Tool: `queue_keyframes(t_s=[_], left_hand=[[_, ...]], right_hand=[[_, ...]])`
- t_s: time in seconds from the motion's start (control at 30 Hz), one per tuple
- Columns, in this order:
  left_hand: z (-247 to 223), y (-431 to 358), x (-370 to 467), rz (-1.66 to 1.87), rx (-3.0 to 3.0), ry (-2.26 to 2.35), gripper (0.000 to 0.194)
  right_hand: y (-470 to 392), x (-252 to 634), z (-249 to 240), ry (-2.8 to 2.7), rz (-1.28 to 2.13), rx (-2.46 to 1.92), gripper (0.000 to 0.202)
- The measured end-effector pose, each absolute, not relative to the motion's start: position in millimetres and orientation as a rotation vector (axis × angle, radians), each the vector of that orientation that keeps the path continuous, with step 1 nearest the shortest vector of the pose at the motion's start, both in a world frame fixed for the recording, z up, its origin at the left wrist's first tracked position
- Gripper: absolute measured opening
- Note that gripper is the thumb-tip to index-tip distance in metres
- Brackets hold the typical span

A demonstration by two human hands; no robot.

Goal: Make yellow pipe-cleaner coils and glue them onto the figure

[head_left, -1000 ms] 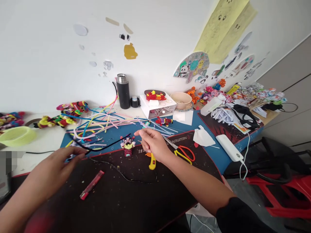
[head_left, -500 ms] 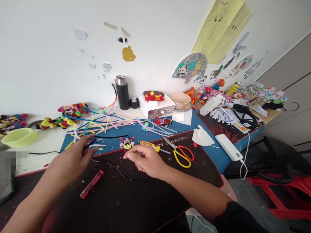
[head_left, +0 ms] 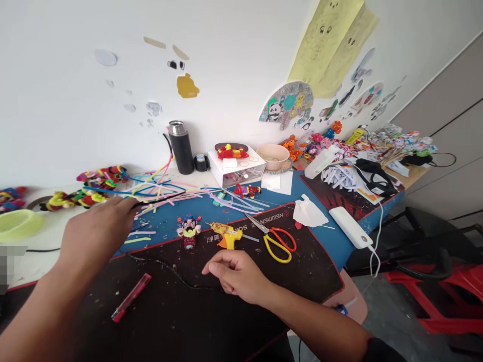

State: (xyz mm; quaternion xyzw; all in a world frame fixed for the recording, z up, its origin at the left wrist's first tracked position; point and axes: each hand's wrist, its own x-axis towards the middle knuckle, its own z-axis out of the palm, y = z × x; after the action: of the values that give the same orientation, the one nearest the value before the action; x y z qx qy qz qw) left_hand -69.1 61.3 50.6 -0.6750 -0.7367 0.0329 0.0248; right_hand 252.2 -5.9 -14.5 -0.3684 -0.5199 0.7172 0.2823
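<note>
My left hand (head_left: pixel 100 226) is closed round one end of a black pipe cleaner (head_left: pixel 162 200), which sticks out to the right over the loose coloured stems. My right hand (head_left: pixel 238 276) hovers above the dark mat with its fingers loosely curled and nothing visible in them. Just beyond it lies a yellow hot glue gun (head_left: pixel 228 235). Left of the glue gun stands a small pipe cleaner figure (head_left: pixel 189 231) with a blue and red headpiece. Scissors (head_left: pixel 277 241) with red and yellow handles lie open on the mat. A red-handled cutter or knife (head_left: pixel 132 297) lies nearer me.
Coloured pipe cleaners (head_left: pixel 166 188) lie heaped at the back left. Behind stand a black thermos (head_left: pixel 181 148), a white box (head_left: pixel 237 168) and a beige bowl (head_left: pixel 273 156). A white power bank (head_left: pixel 350 228) with a cable lies right. A thin black cord (head_left: pixel 169 269) crosses the mat.
The view has swung slightly right. My left hand has risen a little with the black pipe cleaner. My right hand has drawn back toward me, uncovering the figure and glue gun.
</note>
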Motion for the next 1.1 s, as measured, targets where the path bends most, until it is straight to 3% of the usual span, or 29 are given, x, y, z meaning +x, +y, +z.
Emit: queue_keyframes(t_s=[0.23, 0.43, 0.6, 0.83, 1.1], left_hand=[[94, 81, -44, -0.103, -1.982, -2.306, 0.061], [65, 83, -45, -0.214, -2.236, -2.334, 0.060], [45, 27, -34, -0.908, -2.622, -2.571, 0.063], [37, -21, -4, -1.443, -2.640, -2.809, 0.071], [19, -40, 10, -1.261, -2.729, -2.482, 0.061]], right_hand=[[-13, 247, -23, -1.328, 1.972, -0.948, 0.050], [-11, 252, -19, -1.327, 1.945, -0.931, 0.052], [-3, 255, -23, -1.270, 1.946, -0.953, 0.055], [6, 233, -18, -1.219, 1.941, -0.897, 0.054], [4, 216, -12, -1.175, 1.977, -0.852, 0.052]])
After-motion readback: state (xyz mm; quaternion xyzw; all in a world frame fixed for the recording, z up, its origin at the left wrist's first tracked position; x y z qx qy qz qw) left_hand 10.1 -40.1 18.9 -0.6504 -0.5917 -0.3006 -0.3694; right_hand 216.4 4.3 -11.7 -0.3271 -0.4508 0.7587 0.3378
